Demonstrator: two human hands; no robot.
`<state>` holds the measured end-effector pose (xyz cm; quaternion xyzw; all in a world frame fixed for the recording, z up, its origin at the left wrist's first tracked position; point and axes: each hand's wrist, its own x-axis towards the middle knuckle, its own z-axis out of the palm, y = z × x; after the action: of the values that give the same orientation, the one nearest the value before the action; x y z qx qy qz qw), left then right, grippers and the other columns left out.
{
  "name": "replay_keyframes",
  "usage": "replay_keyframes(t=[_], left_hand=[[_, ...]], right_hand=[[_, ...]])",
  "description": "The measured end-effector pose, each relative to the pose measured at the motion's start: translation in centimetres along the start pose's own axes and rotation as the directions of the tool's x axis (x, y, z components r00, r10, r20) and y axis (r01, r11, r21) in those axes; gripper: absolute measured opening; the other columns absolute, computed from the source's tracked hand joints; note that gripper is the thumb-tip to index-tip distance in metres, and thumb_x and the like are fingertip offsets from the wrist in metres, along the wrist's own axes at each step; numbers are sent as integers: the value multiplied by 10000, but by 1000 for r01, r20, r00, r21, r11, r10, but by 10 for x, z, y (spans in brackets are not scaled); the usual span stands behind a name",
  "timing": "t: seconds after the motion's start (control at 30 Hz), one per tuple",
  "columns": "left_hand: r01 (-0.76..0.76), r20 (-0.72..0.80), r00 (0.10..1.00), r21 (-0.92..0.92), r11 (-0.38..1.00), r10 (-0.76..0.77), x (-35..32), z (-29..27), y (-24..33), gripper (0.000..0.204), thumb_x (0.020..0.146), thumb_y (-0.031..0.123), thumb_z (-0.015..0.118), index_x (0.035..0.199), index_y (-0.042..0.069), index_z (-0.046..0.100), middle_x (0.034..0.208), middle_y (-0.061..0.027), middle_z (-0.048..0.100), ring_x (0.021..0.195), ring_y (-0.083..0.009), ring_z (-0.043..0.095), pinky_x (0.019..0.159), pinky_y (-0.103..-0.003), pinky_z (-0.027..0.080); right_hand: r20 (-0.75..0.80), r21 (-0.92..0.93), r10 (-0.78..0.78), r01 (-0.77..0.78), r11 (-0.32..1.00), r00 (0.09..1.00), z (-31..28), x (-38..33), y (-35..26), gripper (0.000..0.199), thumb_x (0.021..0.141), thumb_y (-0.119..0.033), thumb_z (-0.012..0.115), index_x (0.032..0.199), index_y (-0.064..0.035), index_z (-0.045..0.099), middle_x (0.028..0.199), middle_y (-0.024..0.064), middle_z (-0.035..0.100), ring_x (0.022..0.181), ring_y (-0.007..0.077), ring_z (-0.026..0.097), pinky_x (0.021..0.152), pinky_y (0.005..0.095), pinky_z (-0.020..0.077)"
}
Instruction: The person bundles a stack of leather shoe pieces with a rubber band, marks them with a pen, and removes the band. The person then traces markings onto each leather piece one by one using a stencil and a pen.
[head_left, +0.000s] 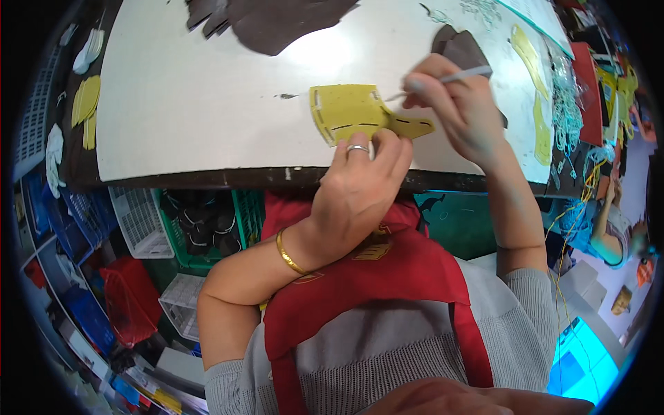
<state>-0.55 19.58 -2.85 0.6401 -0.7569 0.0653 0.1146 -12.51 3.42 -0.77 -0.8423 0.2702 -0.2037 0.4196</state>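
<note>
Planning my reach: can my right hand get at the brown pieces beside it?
Probably yes: the brown pieces lie just beyond your right hand, nothing visible between, though its pale pen-like tool may need setting down.

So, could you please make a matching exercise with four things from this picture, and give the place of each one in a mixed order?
Things:
1. Yellow slotted piece
2. Pale pen-like tool
3. Gold bracelet
4. Green crate

Places:
A. Beside a white crate, below the table's edge in the picture
B. Around the left wrist
C. On the white table, with the left hand at its lower edge
D. In the fingers of the right hand

Right pairs: 1-C, 2-D, 3-B, 4-A.
</note>
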Motion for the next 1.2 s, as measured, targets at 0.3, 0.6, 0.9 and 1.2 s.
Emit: replay_keyframes(t=[0.3,0.6,0.9,1.2], left_hand=[[26,64,997,144,989,-35,7,5,10,202,861,185,578,1037,95,618,950,-65,519,782,-213,542,761,-312,519],[41,15,999,133,990,-43,12,5,8,412,840,131,586,1238,222,644,874,-17,525,753,-220,536,532,-256,494],[18,-80,997,109,994,-10,14,11,-1,350,808,121,603,1149,155,676,807,-15,525,690,-186,534,510,-259,480],[180,-312,928,-98,979,-202,35,20,-85,297,856,113,697,1110,-15,613,1106,-184,630,1050,-368,597,906,-446,496]], right_hand=[[61,-457,-177,185,870,982,13,-5,10,275,998,-348,589,870,-109,639,656,80,659,586,262,660,515,363,505],[69,-516,-82,106,850,994,-27,-45,18,269,1007,-306,584,889,-64,598,646,97,609,615,293,649,551,400,494],[75,-448,205,-151,881,976,0,-14,-2,288,942,-318,622,951,-35,676,806,167,699,794,377,685,724,470,534],[-52,53,530,-528,848,846,-79,-34,33,119,904,-121,703,932,-6,691,770,-11,660,734,58,586,665,247,478]])
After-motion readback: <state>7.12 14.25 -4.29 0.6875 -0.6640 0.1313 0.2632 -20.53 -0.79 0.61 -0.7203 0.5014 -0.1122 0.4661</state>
